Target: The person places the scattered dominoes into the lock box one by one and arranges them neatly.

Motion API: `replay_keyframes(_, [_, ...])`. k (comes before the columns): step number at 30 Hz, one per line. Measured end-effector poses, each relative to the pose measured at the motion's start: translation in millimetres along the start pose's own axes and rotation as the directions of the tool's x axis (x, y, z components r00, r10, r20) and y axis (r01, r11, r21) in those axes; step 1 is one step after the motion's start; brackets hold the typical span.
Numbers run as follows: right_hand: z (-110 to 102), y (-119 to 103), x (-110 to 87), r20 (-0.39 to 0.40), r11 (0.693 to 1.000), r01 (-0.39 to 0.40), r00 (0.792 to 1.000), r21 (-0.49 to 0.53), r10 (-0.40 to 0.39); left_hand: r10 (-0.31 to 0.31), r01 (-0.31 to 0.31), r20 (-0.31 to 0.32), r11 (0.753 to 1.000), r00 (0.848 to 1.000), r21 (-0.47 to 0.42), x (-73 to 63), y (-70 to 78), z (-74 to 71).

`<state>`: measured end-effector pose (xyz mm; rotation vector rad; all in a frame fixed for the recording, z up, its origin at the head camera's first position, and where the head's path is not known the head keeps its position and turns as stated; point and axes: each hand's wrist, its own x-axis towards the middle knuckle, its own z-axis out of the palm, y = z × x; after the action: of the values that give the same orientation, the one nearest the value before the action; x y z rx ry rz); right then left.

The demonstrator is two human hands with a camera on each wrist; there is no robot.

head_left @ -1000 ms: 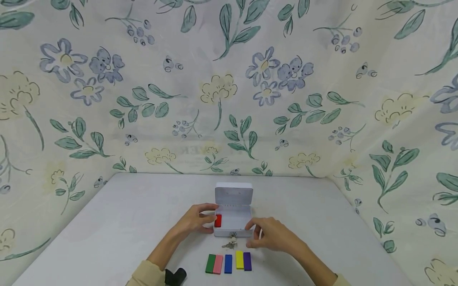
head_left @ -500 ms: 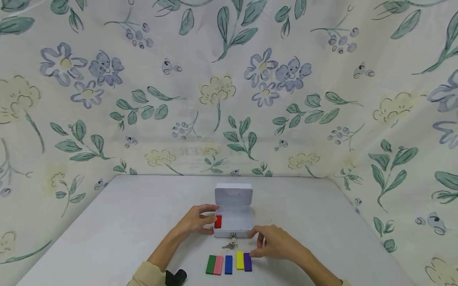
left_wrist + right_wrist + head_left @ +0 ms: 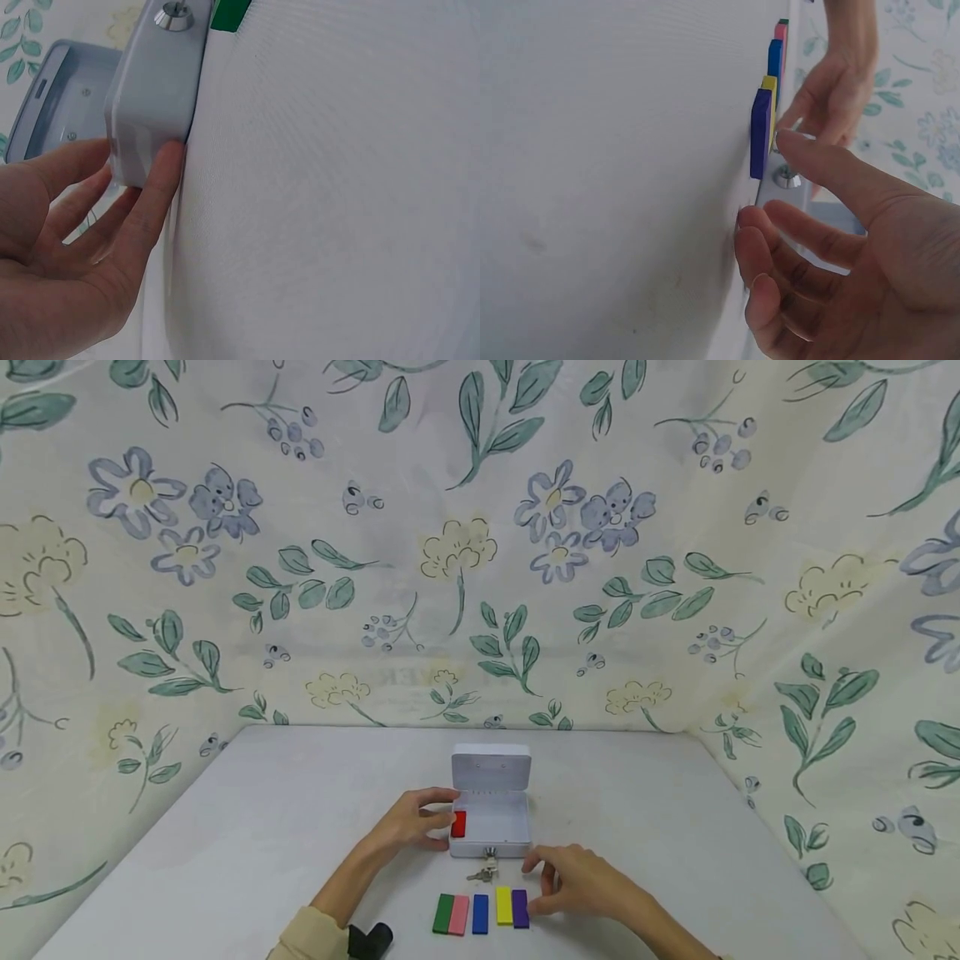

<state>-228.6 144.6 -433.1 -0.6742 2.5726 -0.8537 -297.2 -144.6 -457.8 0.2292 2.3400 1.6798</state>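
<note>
A small white metal cash box (image 3: 491, 850) stands with its lid (image 3: 491, 770) raised. My left hand (image 3: 411, 820) grips its left end, fingers and thumb spread round the corners, as the left wrist view also shows. Inside, at the left wall, lies a red block (image 3: 458, 824). Keys (image 3: 482, 875) hang from the lock (image 3: 174, 16) at the front. My right hand (image 3: 581, 881) holds nothing. Its fingers are loosely bent, and the thumb tip is right beside the purple flat block (image 3: 521, 909). Against that block's left side lies a yellow block (image 3: 504, 906).
Left of the yellow block lie a blue block (image 3: 480, 914), a pink block (image 3: 458, 915) and a green block (image 3: 442, 914) in a row on the white table (image 3: 315, 777). A black object (image 3: 370, 941) is by the left sleeve. Flowered cloth (image 3: 405, 568) surrounds the table.
My right hand has come away from the box's front right corner, moving toward me and down to the purple block. The left hand stays on the box; the blocks lie as before.
</note>
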Motion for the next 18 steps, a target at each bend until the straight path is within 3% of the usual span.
replay_keyframes(18, [2.9, -3.5, -5.2, 0.024, 1.000, -0.029, 0.999, -0.008, 0.029, 0.017, -0.016, 0.018, 1.000, 1.000, -0.008, -1.0, 1.2, -1.6])
